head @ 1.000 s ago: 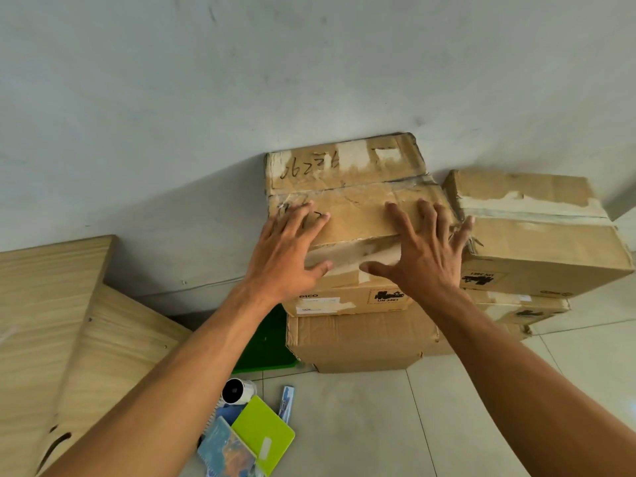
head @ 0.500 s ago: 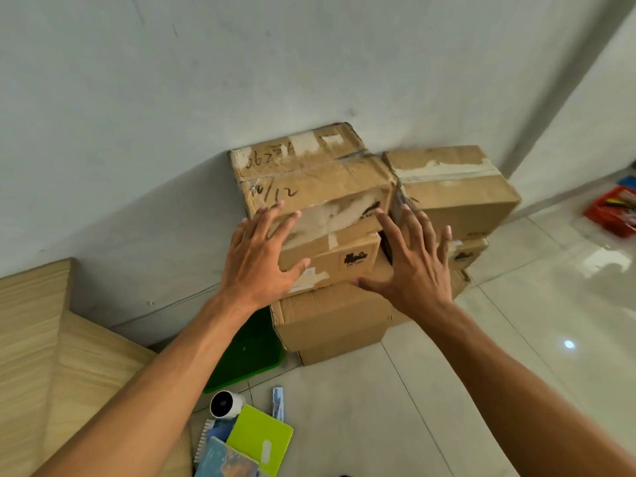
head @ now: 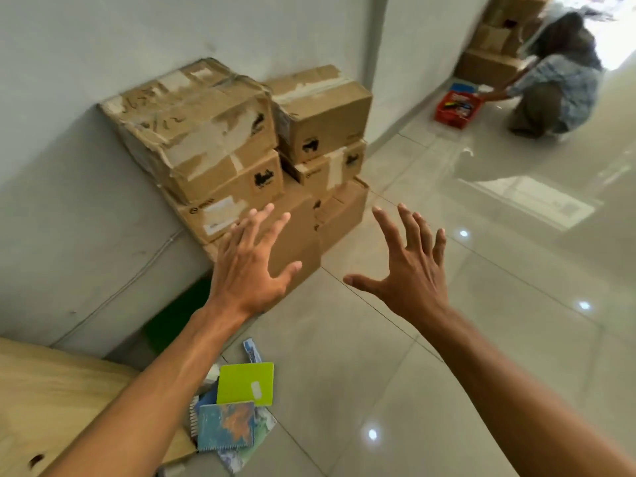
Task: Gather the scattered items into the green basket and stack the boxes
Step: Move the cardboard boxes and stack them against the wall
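Several worn cardboard boxes stand in two stacks against the white wall; the top left box sits beside the top right box. My left hand hovers with spread fingers in front of the lowest box, holding nothing. My right hand is spread wide over the tiled floor, right of the stacks and apart from them. The green basket lies in shadow at the wall behind my left forearm, mostly hidden. A lime green notebook, a blue spiral notebook and a small tube lie scattered on the floor.
A light wooden panel fills the lower left corner. At the far right a crouching person reaches toward a red basket near more boxes. Glossy floor tiles stretch out to the right.
Both hands have come off the top boxes and drawn back and down. The view has swung right, bringing the far person and red basket into sight.
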The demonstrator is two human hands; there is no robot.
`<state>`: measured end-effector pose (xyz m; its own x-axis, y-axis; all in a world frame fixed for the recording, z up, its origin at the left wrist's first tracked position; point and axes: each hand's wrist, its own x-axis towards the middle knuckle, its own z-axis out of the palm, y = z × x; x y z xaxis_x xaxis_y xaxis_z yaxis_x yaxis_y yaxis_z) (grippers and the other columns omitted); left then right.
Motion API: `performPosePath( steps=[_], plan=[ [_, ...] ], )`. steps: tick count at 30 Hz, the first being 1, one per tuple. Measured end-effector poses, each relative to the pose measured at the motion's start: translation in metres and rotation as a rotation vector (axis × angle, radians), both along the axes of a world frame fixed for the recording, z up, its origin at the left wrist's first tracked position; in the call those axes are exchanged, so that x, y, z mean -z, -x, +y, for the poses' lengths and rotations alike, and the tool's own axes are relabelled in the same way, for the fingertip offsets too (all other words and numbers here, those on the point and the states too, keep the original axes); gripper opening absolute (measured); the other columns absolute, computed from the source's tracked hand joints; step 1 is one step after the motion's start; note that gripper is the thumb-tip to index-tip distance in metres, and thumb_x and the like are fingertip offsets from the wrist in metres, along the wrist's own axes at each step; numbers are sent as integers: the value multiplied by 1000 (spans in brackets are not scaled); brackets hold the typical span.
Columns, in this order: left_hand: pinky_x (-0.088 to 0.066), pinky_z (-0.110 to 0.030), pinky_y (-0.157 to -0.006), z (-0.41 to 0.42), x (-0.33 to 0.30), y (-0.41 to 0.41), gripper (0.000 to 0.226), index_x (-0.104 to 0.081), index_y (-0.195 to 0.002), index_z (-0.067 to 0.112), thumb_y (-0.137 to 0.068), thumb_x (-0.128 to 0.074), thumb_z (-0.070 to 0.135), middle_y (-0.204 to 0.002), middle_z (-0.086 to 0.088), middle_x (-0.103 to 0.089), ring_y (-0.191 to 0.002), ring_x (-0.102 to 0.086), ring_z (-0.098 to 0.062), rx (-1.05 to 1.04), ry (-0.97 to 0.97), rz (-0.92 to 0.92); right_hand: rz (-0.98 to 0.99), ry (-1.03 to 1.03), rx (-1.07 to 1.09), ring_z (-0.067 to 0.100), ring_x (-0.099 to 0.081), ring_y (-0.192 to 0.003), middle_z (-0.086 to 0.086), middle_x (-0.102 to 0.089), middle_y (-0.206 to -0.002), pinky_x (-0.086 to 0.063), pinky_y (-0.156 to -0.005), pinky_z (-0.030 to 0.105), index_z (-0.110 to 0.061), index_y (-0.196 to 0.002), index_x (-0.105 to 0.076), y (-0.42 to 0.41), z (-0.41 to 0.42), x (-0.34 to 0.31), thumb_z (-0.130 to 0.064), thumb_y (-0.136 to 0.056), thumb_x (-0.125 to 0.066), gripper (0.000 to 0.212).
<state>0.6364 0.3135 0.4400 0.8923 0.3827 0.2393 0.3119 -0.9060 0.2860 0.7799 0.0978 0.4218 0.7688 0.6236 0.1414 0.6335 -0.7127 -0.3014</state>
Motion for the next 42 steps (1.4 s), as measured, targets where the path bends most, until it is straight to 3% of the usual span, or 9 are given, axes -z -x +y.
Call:
performPosePath(
  steps=[12, 25, 31, 36, 39, 42],
  plan=[
    [-31, -51, -112, -252, 108, -35, 78, -34, -149, 28, -81, -61, 55, -156, -2, -30, -143, -31, -26, 493, 59, 180, 221, 68, 535, 27, -1, -151, 3, -2, -164, 0, -121, 57, -48, -154, 0, 80, -329, 113, -79, -70, -63, 110],
    [-28, -44, -111, -618, 224, 32, 79, -34, -149, 28, -81, -67, 51, -156, 0, -29, -139, -35, -25, 952, 100, 331, 377, 96, 993, 29, -1, -152, 6, -1, -165, -1, -120, 57, -49, -153, 6, 292, -665, 219, -80, -69, -63, 113],
    [-44, -49, -100, -732, 326, 92, 86, -26, -150, 35, -78, -69, 55, -153, -6, -30, -130, -45, -32, 1010, 165, 495, 454, 88, 1134, 33, -8, -150, 10, -4, -164, -17, -119, 52, -47, -153, 2, 373, -755, 308, -75, -67, -70, 116],
    [-50, -46, -88, -784, 439, 133, 91, -28, -146, 36, -71, -75, 57, -153, -7, -17, -121, -48, -36, 1027, 104, 646, 589, 18, 1183, 29, -12, -150, 5, 3, -165, -29, -115, 49, -49, -153, -1, 421, -800, 420, -62, -67, -81, 119],
    [-49, -48, -90, -801, 505, 146, 100, -25, -147, 36, -65, -78, 60, -154, -5, -8, -122, -46, -38, 1016, 48, 715, 650, 6, 1219, 30, -18, -149, 2, 4, -164, -38, -110, 51, -53, -152, -2, 435, -825, 485, -56, -67, -84, 119],
    [-48, -50, -95, -814, 561, 149, 112, -17, -149, 37, -61, -79, 64, -155, -8, 0, -122, -48, -42, 958, -9, 788, 648, 46, 1225, 31, -18, -149, 2, 4, -164, -38, -111, 50, -55, -151, 0, 438, -848, 542, -56, -65, -85, 121]
  ],
)
